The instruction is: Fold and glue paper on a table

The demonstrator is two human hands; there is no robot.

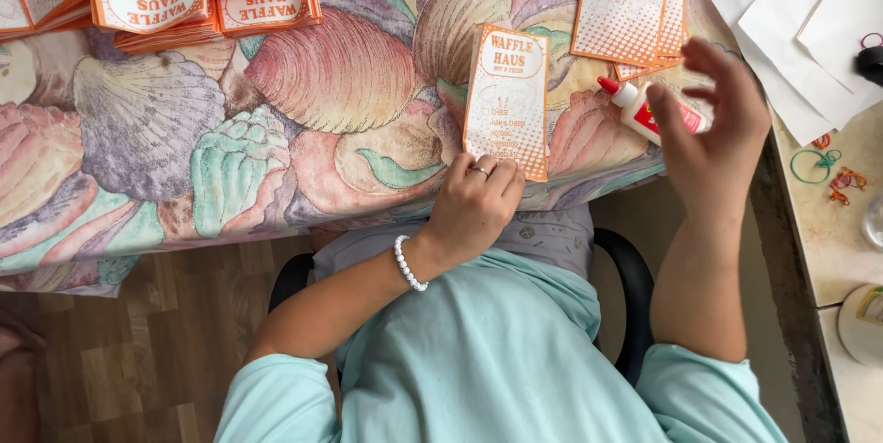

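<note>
On the shell-patterned tablecloth, one orange paper bag is being pinned flat by the left hand; one glue bottle is being approached by the right hand, spread, grasping nothing.

**What the person wears**

The person wears a light blue-green top with short sleeves. The left hand has a thin silver ring on one finger and a bracelet of small white beads at the wrist. The right hand is bare.
</note>
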